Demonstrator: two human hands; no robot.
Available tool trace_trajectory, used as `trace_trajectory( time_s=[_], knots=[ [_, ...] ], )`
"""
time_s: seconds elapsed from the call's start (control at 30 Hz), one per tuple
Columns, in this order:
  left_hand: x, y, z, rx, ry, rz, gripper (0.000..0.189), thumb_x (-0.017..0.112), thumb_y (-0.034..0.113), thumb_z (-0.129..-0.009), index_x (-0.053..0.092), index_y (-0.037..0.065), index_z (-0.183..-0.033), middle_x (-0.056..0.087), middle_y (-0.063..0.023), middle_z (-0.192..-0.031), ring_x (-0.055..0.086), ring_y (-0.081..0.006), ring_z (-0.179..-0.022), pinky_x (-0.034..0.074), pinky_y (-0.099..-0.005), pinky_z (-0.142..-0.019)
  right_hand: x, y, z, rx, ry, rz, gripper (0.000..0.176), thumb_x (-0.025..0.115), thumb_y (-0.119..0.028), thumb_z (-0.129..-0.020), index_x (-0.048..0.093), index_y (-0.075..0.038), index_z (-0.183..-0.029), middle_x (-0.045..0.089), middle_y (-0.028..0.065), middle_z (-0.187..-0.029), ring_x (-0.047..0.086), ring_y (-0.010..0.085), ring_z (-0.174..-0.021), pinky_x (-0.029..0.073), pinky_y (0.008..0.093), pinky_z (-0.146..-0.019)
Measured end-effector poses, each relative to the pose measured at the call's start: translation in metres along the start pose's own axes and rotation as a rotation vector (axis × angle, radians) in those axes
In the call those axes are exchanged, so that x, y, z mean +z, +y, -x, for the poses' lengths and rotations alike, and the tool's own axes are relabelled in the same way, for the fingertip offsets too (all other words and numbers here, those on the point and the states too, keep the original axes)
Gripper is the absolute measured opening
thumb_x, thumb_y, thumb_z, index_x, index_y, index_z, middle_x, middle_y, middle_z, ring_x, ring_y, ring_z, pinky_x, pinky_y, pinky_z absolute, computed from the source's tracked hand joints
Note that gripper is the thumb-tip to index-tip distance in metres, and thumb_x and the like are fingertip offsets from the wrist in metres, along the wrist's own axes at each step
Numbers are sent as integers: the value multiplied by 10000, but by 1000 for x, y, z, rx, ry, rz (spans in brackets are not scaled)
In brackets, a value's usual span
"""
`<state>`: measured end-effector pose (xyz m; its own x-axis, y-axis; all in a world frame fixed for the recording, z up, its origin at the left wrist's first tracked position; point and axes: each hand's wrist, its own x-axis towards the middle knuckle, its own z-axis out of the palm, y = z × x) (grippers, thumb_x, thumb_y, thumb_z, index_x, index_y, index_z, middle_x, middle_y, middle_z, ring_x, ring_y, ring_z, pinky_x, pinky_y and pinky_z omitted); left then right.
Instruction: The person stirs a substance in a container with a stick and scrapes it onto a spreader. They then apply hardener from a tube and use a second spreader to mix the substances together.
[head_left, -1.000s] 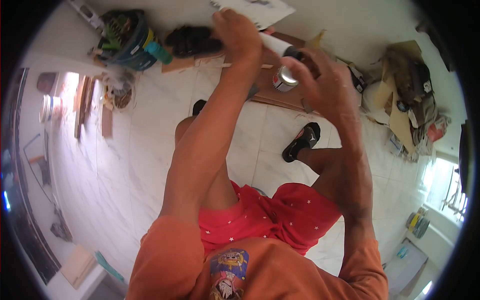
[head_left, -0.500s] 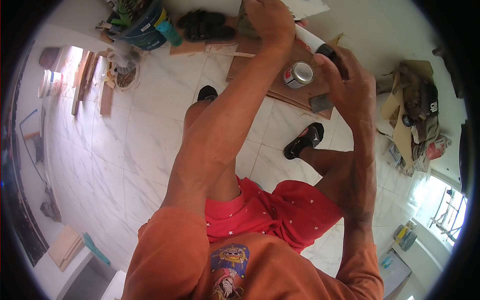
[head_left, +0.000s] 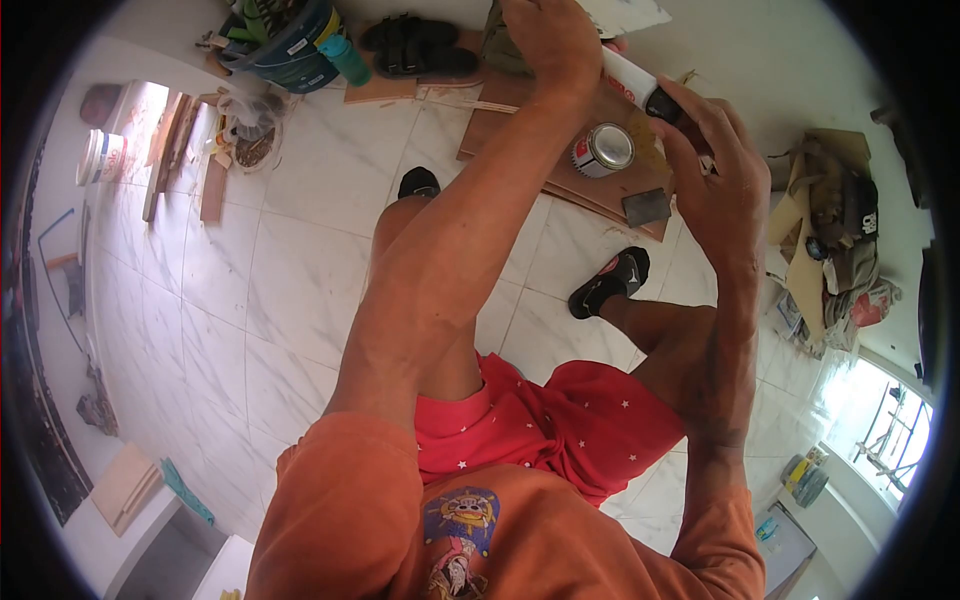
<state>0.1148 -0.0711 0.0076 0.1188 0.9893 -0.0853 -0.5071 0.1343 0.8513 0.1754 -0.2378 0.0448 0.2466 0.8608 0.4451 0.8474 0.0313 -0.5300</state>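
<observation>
two hands, left (head_left: 556, 42) and right (head_left: 718, 180), flank a white tube (head_left: 628, 79): right thumb and fingertips pinch its black cap (head_left: 663, 103), perhaps steadying that end; the other end lies by the left fingers, mostly hidden, so their grip cannot be told. below the right fingertips, a tin (head_left: 605, 150) stands on brown boards (head_left: 598, 193), probably sparing the pale tiled floor (head_left: 305, 220); beyond the fingers rises a plain wall (head_left: 790, 70).
</observation>
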Motion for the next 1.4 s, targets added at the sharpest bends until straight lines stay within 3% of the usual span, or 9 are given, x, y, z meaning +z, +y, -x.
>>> trace_trajectory(
  time_s=[0.3,0.4,0.5,0.6,0.8,1.0,1.1,1.2,1.4],
  knots=[
    [-4,-5,0,-48,-97,151,289,361,195,-1033,461,-60,-1126,568,-158,-863,576,-225,-569,514,-351,-444,-2,6,-1,-250,18,83,386,736,-9,-838,695,-119,-1205,640,76,-1001,654,200,-846,530,331,-723],
    [-4,-2,-2,-109,-20,127,281,361,186,-1026,460,-59,-1119,572,-159,-857,583,-222,-572,508,-348,-438,-2,-5,-2,-170,27,-15,386,760,-56,-837,678,-88,-1213,648,93,-1005,664,202,-846,539,330,-720],
    [-2,2,0,-100,-27,134,288,354,185,-1025,456,-67,-1118,575,-162,-856,589,-226,-575,503,-345,-435,2,-13,1,171,-13,16,381,768,-95,-843,667,-68,-1210,653,108,-1013,669,207,-821,546,330,-710],
    [-5,4,1,-92,-32,68,285,351,183,-1026,456,-67,-1113,576,-164,-859,596,-226,-582,502,-343,-433,5,-8,0,109,-12,19,339,752,-107,-864,673,-70,-1191,654,114,-1007,675,213,-804,552,327,-698],
    [-14,7,3,-46,-40,111,278,359,183,-1028,450,-63,-1121,574,-165,-865,596,-228,-596,514,-340,-444,6,-2,-6,-220,3,103,352,754,-112,-866,664,-66,-1203,649,113,-993,684,208,-834,551,326,-708],
    [-12,4,-5,-77,9,133,285,370,190,-1035,444,-65,-1138,588,-189,-884,601,-243,-595,521,-342,-446,11,-13,0,102,11,-5,376,749,-111,-872,643,-73,-1230,648,104,-999,685,202,-793,554,326,-705],
    [-16,-2,-12,-46,-54,122,307,354,189,-1041,442,-79,-1163,600,-212,-902,617,-255,-598,520,-349,-438,13,-13,0,77,10,4,352,735,-87,-877,649,-78,-1219,651,95,-1002,684,195,-774,554,320,-679],
    [-11,8,-10,-94,9,21,318,345,189,-1041,450,-88,-1157,607,-228,-903,633,-267,-600,520,-360,-430,11,-10,-1,-90,29,5,344,714,-55,-883,652,-87,-1220,654,88,-1002,677,185,-765,548,314,-648],
    [-10,11,-8,-86,12,-4,329,339,188,-1040,462,-104,-1131,609,-228,-881,628,-260,-559,521,-336,-405,10,-6,-2,-96,20,-32,331,708,-52,-886,656,-84,-1211,657,78,-985,664,180,-746,543,307,-636]
  ],
)
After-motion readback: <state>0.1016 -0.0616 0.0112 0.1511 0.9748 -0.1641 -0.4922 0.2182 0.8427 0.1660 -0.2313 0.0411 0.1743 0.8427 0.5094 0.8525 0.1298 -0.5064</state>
